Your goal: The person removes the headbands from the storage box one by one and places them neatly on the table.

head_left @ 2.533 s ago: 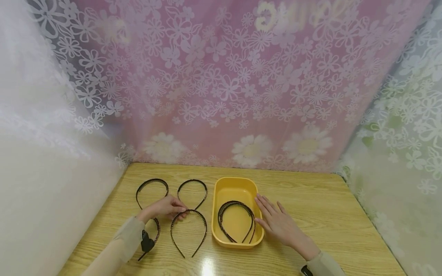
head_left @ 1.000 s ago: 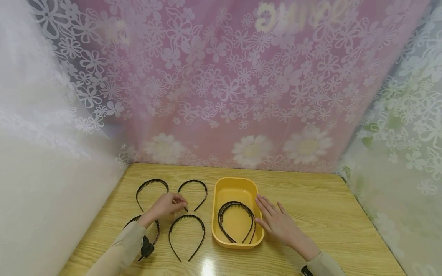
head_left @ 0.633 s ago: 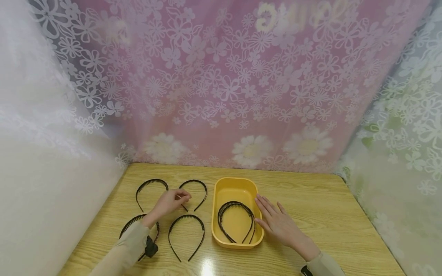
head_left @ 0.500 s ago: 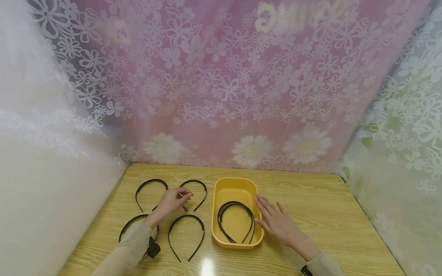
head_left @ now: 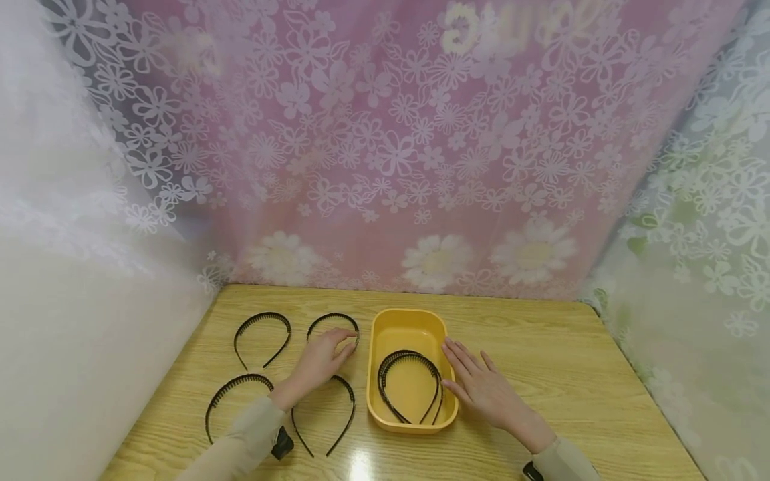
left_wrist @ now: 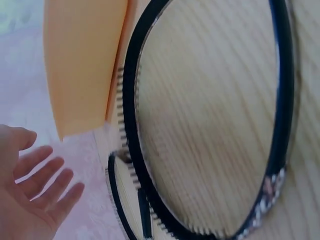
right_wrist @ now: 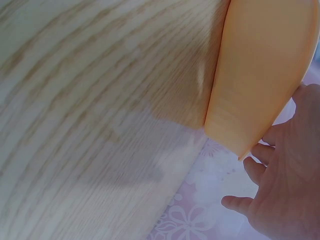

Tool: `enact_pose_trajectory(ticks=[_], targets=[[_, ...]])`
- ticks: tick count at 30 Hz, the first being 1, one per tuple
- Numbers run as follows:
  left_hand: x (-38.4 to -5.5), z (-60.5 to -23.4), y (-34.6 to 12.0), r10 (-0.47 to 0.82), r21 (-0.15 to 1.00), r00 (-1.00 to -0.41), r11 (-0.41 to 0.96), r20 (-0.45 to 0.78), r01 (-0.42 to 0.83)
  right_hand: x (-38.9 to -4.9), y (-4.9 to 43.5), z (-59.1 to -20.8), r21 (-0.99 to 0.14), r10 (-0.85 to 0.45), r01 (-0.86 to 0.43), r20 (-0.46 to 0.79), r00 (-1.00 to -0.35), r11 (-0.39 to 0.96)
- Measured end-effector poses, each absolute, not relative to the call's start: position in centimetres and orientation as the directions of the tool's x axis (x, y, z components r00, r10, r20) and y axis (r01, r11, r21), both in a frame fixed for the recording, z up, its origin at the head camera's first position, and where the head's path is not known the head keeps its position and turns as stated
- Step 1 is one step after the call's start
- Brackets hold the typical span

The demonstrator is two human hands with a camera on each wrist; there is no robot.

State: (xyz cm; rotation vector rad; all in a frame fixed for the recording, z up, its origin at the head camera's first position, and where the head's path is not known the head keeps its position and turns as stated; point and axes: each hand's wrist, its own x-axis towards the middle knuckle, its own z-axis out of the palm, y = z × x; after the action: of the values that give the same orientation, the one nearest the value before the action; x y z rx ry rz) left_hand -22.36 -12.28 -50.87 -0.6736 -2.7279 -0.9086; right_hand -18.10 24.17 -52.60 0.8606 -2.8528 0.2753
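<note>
In the head view, my left hand [head_left: 320, 364] is over the back right black toothed headband [head_left: 333, 315], fingertips right at its right arm. The left wrist view shows that hand's fingers [left_wrist: 42, 180] spread and loosely bent, holding nothing. The front right headband [head_left: 347, 417] lies below the hand, partly covered by the wrist. My right hand [head_left: 488, 393] rests with extended fingers on the right rim of a yellow plastic container [head_left: 415, 322]. Inside this container overlapping black headbands [head_left: 410, 355] lie toward the front.
Two more headbands lie at the left: one at the back [head_left: 262, 315] and one at the front [head_left: 218, 397], the latter partly under the left sleeve. The wooden table [head_left: 541, 354] ends at floral curtains [head_left: 433, 167] behind and on both sides.
My left hand has let go of the front right headband, which now lies slightly nearer me. The hand has then moved right over the back right headband. The right hand has stayed put.
</note>
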Motion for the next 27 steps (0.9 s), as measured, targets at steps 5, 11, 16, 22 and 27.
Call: enact_pose_trajectory(ticks=[5,11,16,22,27], targets=[[-21.5,-51.2,-11.0,0.444,0.384,-0.81,0.721,0.383,0.577,-18.0,24.0,-52.4,-0.141,-0.527,-0.553,0.184,-0.83,0.821],[-20.4,-51.3,-9.8,0.516,0.301,-0.795,0.741,0.318,0.601,-18.1,24.1,-52.6,-0.131,-0.522,-0.546,0.179,-0.834,0.827],[-20.0,-51.6,-9.2,0.538,0.253,-0.813,0.773,0.222,0.581,-18.0,23.9,-52.5,-0.13,-0.527,-0.561,0.22,-0.821,0.818],[-20.0,-52.0,-9.1,0.539,0.206,-0.822,0.796,0.184,0.569,-18.1,24.0,-52.6,-0.126,-0.538,-0.58,0.257,-0.803,0.805],[-19.9,-51.8,-9.0,0.541,0.196,-0.824,0.801,0.17,0.566,-17.9,23.8,-51.8,-0.173,-0.537,-0.58,0.238,-0.809,0.796]])
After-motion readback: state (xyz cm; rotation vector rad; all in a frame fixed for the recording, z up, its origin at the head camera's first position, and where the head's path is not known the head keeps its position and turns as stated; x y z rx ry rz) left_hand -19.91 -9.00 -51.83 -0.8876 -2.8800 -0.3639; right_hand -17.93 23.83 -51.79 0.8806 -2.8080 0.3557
